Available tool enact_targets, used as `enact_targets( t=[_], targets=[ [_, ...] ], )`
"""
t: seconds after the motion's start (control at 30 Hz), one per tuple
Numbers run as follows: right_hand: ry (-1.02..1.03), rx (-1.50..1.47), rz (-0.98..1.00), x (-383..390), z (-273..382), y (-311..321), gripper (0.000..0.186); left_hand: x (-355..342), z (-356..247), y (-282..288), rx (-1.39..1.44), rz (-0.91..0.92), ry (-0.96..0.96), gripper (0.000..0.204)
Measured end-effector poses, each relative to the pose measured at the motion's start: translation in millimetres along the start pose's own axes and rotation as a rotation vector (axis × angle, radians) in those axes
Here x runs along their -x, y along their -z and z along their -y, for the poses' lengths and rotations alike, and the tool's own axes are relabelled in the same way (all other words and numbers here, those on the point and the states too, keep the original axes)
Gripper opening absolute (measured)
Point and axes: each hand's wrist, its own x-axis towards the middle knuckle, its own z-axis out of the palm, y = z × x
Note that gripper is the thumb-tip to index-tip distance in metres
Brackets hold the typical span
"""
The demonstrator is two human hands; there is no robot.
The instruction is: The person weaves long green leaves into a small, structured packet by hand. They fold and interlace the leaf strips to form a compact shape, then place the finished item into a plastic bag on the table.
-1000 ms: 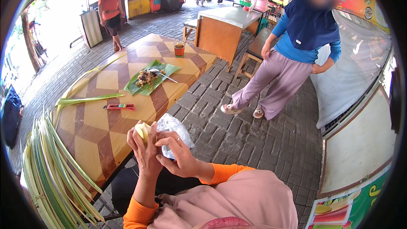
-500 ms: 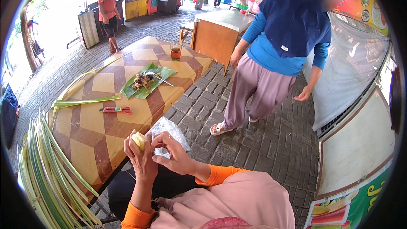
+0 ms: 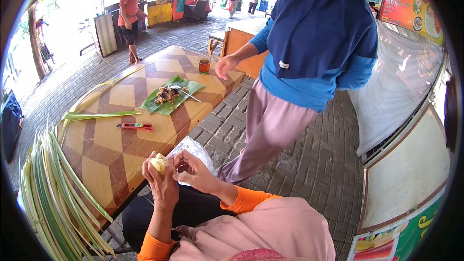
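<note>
Above the table's near edge, my left hand (image 3: 162, 182) is closed around a small pale-yellow folded leaf piece (image 3: 159, 163), which shows between thumb and fingers. My right hand (image 3: 195, 173) is right beside it, with thumb and fingertips pinched together close to the left fingers. What the right fingertips hold, if anything, is too small to make out. Long green-and-cream palm leaf strips (image 3: 53, 193) lie in a heap over the table's left end. A red box cutter (image 3: 137, 126) rests on the table beyond my hands, with one loose leaf strip (image 3: 101, 115) past it.
On the patterned wooden table (image 3: 108, 140) are a banana leaf (image 3: 191, 88) with food and a spoon, and a glass of brown drink (image 3: 204, 65). A clear plastic bag (image 3: 193, 151) is behind my right hand. A person in blue (image 3: 309, 67) stands beyond the table's right side.
The person in blue has come closer to the table and reaches one hand toward the glass. My hands stay together at the leaf piece, with small finger movements.
</note>
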Motion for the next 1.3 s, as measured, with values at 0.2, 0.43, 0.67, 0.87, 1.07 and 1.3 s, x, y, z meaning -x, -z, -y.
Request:
enact_targets(
  t=[0.2, 0.43, 0.67, 0.87, 1.07, 1.3],
  targets=[
    [-0.169, -0.178, 0.078, -1, 17, 2, 0.024, 9, -4, 12, 0.018, -0.025, -0.053, 0.034],
    [-0.048, -0.525, 0.163, 8, 29, -27, 0.020, 8, 1, 44, 0.177, -0.095, 0.012, 0.047],
    [-0.033, -0.438, 0.221, 10, 37, -59, 0.018, 23, 3, 59, 0.367, -0.076, 0.250, 0.059],
    [0.055, -0.703, 0.233, 27, 31, -53, 0.018, 27, -7, 50, 0.526, -0.086, 0.227, 0.059],
    [0.007, -0.754, 0.282, 38, 41, -60, 0.024, 34, -19, 57, 0.635, -0.164, 0.260, 0.060],
    [0.099, -0.694, 0.440, 46, 37, -64, 0.025, 45, -16, 52, 0.598, -0.242, 0.152, 0.054]
  ],
)
